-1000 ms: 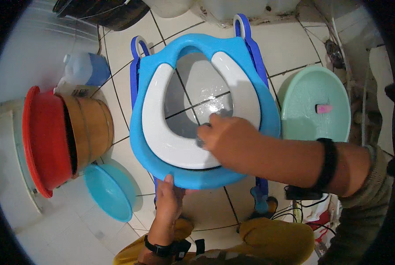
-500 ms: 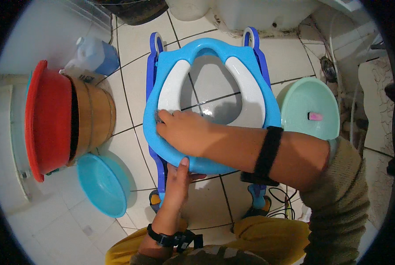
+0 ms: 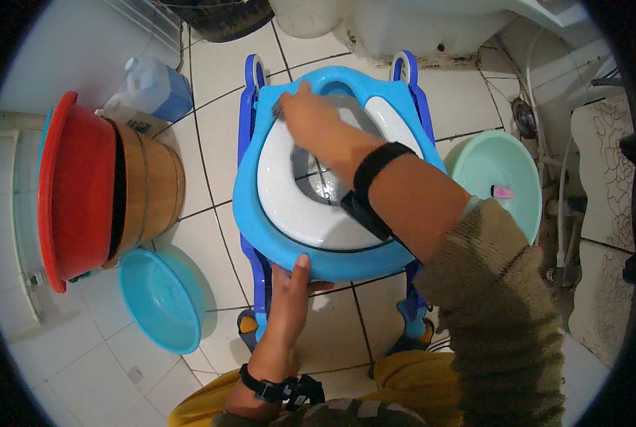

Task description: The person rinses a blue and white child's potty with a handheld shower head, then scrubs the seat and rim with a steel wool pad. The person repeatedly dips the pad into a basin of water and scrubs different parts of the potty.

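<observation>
Right hand point(image 3: 309, 117) slid up the potty seat's point(image 3: 289, 206) far rim.

Even, bright indoor light. Glare on white seat pad point(image 3: 289, 203), centre frame. Right hand point(image 3: 307, 114) motion-blurred, upper centre. Fisheye bends tile lines; black vignette rings all edges. Soft shadows lower left.

The child's toilet seat point(image 3: 289, 235) looks like smooth, glossy plastic, light blue around a white speckled inner ring point(image 3: 282, 192). The red basin point(image 3: 72, 192) and the two pale blue-green basins point(image 3: 163, 299) point(image 3: 506, 167) are shiny plastic too. The tub point(image 3: 147, 188) has a banded wooden wall. The floor point(image 3: 211, 135) is glazed white tile. The right sleeve point(image 3: 496, 313) is fuzzy knitted cloth.
</observation>
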The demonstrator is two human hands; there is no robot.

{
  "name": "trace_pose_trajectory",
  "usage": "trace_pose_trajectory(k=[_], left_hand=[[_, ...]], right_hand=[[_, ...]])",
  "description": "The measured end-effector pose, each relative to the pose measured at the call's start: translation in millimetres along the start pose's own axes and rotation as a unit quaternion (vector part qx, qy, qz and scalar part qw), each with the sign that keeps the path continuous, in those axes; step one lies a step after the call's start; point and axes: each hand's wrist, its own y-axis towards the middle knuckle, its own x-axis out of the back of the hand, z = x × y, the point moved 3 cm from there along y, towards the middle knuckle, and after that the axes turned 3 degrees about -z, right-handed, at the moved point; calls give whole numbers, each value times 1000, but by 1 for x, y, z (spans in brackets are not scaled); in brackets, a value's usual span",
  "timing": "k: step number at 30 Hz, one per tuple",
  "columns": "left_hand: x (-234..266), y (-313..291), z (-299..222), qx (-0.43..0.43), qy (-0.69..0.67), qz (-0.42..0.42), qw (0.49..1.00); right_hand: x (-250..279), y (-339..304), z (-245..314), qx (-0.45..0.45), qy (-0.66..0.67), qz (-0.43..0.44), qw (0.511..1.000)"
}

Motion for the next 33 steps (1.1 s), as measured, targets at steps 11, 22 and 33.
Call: trace_pose_trajectory(k=[11,22,33], left_hand=[[2,3,5,10,-5,-37,999],[1,3,11,12,-15,-45,999],[-4,1,3,50,21,-96,994]], right_hand=[[7,-132,38,157,21,123,980],[77,-155,-118,221,11,47,974],[85,-126,-184,28,-5,-17,999]])
